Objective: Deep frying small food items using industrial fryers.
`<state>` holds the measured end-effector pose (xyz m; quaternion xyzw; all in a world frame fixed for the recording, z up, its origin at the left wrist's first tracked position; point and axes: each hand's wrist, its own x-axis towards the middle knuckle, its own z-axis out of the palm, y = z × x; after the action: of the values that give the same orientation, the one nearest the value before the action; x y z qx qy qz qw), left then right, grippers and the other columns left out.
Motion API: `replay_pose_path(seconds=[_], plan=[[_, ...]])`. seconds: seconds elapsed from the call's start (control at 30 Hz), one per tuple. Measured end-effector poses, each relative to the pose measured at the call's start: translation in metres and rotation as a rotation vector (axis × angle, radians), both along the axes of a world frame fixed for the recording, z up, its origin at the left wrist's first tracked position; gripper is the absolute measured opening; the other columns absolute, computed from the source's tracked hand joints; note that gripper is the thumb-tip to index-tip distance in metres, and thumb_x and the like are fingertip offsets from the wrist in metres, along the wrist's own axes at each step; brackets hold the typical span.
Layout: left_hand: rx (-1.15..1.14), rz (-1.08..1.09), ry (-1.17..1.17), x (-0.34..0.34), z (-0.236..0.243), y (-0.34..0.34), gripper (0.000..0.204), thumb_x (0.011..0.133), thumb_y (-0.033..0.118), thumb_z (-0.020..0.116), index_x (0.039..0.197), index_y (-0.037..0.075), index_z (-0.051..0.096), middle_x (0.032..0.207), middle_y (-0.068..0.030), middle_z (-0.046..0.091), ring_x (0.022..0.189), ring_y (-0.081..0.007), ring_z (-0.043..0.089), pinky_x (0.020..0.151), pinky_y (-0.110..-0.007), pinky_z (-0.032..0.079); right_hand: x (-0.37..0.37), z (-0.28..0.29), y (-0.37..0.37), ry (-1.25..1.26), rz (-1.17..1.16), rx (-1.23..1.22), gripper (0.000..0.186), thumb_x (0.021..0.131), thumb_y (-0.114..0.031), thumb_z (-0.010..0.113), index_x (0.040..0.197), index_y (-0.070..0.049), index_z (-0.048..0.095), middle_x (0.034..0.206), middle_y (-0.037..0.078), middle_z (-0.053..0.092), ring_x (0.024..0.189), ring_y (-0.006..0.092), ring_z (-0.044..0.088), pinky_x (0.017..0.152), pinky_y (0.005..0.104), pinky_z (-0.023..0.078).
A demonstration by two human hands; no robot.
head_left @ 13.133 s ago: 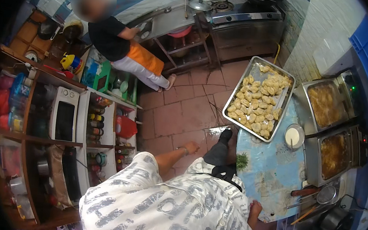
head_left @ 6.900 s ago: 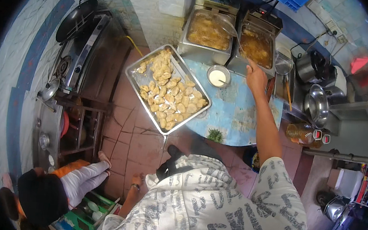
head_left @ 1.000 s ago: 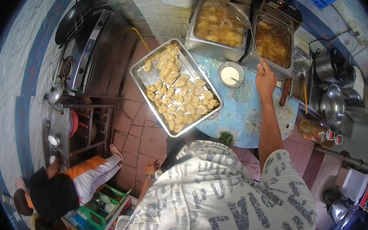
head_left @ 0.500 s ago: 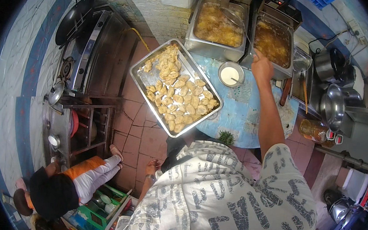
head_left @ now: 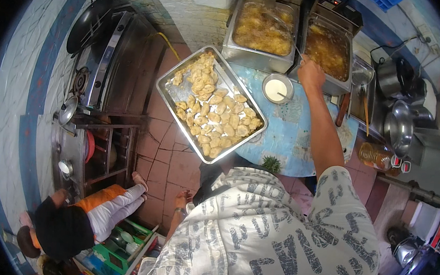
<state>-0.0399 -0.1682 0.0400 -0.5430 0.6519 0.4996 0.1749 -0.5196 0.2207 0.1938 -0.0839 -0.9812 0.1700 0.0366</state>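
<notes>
My right hand (head_left: 311, 75) is closed round the handle of a long metal skimmer (head_left: 291, 32). Its head dips into the left deep fryer (head_left: 260, 61), where pale pieces bubble in oil. The right fryer (head_left: 325, 82) stands beside it, also with pieces frying in darker oil. My left hand (head_left: 182, 199) hangs low at my side, fingers loosely apart, with nothing visible in it. A large metal tray (head_left: 177, 125) left of the fryers holds a heap of battered, golden pieces (head_left: 216, 117). Between tray and right arm sits a metal bowl (head_left: 276, 88) of white batter with a spoon.
A blue patterned table (head_left: 289, 128) carries the bowl. Pots, a steel basin (head_left: 398, 128) and an oil bottle (head_left: 374, 156) crowd the right side. Along the left stand a stove (head_left: 81, 81) and a wok (head_left: 89, 24). Another person (head_left: 65, 231) is at the lower left.
My right hand has shifted slightly left and nearer to me, drawing the skimmer with it; the skimmer's head now sits deeper in the oil. The other person has shifted slightly.
</notes>
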Motion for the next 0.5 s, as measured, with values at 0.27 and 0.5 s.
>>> replay_pose_path(seconds=[0.27, 0.5], plan=[[0.145, 0.106, 0.066, 0.024, -0.071, -0.026, 0.030, 0.098, 0.024, 0.048, 0.106, 0.001, 0.064, 0.091, -0.0130, 0.067, 0.076, -0.0220, 0.066, 0.066, -0.033, 0.054, 0.011, 0.016, 0.006, 0.002, 0.036, 0.014, 0.032, 0.085, -0.021, 0.054, 0.115, -0.018, 0.064, 0.099, 0.016, 0.067, 0.093, 0.0353, 0.064, 0.078, 0.0471, 0.050], [0.202, 0.043, 0.129, 0.016, -0.070, -0.031, 0.032, 0.097, 0.028, 0.049, 0.107, 0.001, 0.063, 0.090, -0.0104, 0.067, 0.070, -0.0183, 0.063, 0.061, -0.030, 0.053, -0.002, 0.002, -0.002, -0.071, -0.007, 0.083, 0.030, 0.089, -0.020, 0.051, 0.116, -0.018, 0.064, 0.102, 0.015, 0.067, 0.095, 0.0357, 0.064, 0.080, 0.0468, 0.051]])
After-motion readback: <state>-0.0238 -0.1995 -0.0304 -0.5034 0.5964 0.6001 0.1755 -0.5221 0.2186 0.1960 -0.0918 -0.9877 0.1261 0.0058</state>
